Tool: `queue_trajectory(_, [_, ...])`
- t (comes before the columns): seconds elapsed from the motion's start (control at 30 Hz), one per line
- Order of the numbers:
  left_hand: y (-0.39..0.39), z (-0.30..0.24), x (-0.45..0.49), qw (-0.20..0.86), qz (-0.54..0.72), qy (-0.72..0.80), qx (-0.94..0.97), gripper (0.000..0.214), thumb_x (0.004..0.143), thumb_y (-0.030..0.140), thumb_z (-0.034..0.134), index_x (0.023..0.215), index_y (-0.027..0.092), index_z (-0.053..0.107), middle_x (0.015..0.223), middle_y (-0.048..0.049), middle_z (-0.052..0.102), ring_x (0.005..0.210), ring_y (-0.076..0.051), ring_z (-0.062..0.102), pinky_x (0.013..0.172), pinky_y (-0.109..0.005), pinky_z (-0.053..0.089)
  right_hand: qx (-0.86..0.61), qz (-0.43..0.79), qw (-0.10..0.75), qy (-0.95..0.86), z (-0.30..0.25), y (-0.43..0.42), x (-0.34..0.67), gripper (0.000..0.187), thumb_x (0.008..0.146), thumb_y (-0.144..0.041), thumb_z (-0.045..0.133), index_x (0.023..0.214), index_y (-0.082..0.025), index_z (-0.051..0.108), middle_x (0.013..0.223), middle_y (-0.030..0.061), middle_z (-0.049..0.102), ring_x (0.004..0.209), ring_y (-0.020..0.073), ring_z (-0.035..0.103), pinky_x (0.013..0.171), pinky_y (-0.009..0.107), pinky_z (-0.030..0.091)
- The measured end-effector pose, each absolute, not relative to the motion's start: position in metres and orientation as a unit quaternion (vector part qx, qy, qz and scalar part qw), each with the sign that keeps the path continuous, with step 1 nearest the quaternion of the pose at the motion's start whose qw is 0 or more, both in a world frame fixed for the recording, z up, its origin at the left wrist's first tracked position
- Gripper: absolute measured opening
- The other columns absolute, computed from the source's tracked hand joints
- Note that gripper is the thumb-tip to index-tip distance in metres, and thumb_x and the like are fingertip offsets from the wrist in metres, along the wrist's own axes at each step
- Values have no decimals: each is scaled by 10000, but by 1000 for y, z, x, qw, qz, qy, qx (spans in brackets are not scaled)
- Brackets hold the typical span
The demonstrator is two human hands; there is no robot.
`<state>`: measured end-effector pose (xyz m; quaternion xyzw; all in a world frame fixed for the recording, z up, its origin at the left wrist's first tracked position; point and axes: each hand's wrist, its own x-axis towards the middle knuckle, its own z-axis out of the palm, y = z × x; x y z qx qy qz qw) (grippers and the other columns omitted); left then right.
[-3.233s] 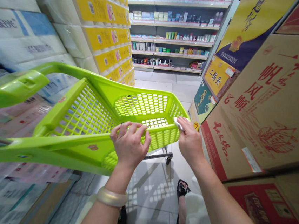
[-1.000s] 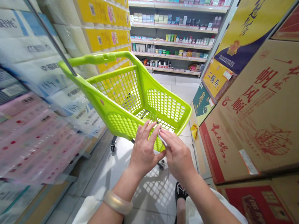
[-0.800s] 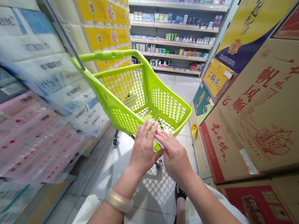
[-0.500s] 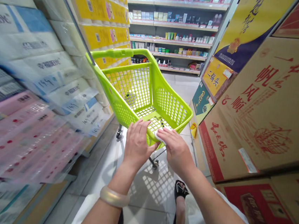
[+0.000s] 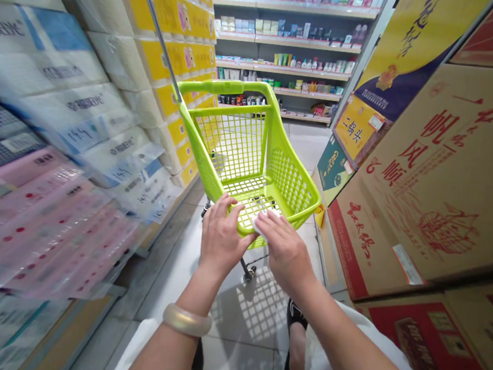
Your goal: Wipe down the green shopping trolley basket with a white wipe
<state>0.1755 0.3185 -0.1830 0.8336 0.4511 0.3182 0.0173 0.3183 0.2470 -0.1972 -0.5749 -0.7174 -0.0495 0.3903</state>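
Observation:
A lime-green plastic shopping cart (image 5: pixel 250 150) stands in the aisle ahead of me, its handle on the far side. My left hand (image 5: pixel 220 238) grips the cart's near rim, fingers curled over the edge; a pale bangle sits on that wrist. My right hand (image 5: pixel 281 248) presses a small white wipe (image 5: pixel 256 224) flat against the same rim, fingers closed down on it. The basket holds nothing that I can see.
Stacked tissue packs (image 5: pixel 60 132) and yellow cartons (image 5: pixel 172 55) line the left. Large brown cardboard boxes (image 5: pixel 440 169) with red print wall the right. Product shelves (image 5: pixel 285 49) close the far end. Tiled floor (image 5: pixel 240 336) lies below, with my sandalled foot (image 5: pixel 292 317).
The cart has swung round from lying across the aisle to pointing away from me. My hands shifted along its rim, the right one sliding the wipe leftward.

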Motion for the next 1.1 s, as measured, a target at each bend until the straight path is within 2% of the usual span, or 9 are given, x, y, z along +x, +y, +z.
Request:
queue_trajectory(0.07, [319,-182,176,26,318,456,831,452,714,316,770,1113,172,614,1237,-139,582,1317,-341,446,1099,-495,378,-633,-68,400,-659,-198,248,334,470,877,-18,399,1240,-191,641,1272,90,671,1302,235,538,1121,488,411])
queue_trajectory(0.17, [320,-183,177,31,321,459,828,476,700,312,782,1119,172,605,1253,-140,580,1327,-338,441,1103,-490,376,-662,-85,407,-624,-200,248,338,453,877,-25,399,1237,-154,643,1273,121,666,1321,260,516,1124,510,403])
queue_trajectory(0.37, [324,-187,175,16,325,448,833,358,792,152,596,1149,167,597,1264,-142,584,1343,-313,435,1082,-472,395,-530,-46,373,-760,-201,243,305,484,915,-46,373,1323,-203,581,1363,55,608,1368,196,460,1139,423,402])
queue_trajectory(0.5, [324,-183,173,25,321,451,832,464,725,295,748,1143,170,592,1270,-144,583,1333,-343,439,1091,-500,382,-637,-73,404,-652,-200,245,341,482,891,-38,377,1270,-203,624,1302,71,653,1336,226,501,1133,486,401])
queue_trajectory(0.6, [323,-182,173,32,315,454,833,506,698,311,783,1143,167,589,1281,-147,578,1340,-342,430,1101,-497,373,-692,-84,419,-581,-200,247,356,466,882,-51,395,1253,-192,639,1281,98,663,1332,258,503,1119,535,404])
queue_trajectory(0.83, [324,-185,173,29,327,449,831,383,787,199,630,1167,179,585,1298,-135,571,1359,-306,417,1097,-467,378,-532,-28,374,-759,-201,240,305,520,897,-31,371,1348,-202,563,1381,65,591,1391,194,425,1156,448,372])
queue_trajectory(1.0, [323,-182,172,36,316,453,833,497,703,291,761,1157,195,583,1302,-140,566,1347,-344,425,1098,-501,377,-675,-60,409,-611,-199,243,354,478,882,-40,386,1265,-177,636,1302,113,647,1338,256,497,1136,547,371])
queue_trajectory(1.1, [322,-181,173,42,316,454,832,507,694,284,776,1154,199,583,1307,-139,563,1350,-347,421,1089,-505,389,-698,-60,423,-574,-200,245,362,472,868,-51,415,1258,-187,643,1299,113,648,1338,273,495,1129,571,375])
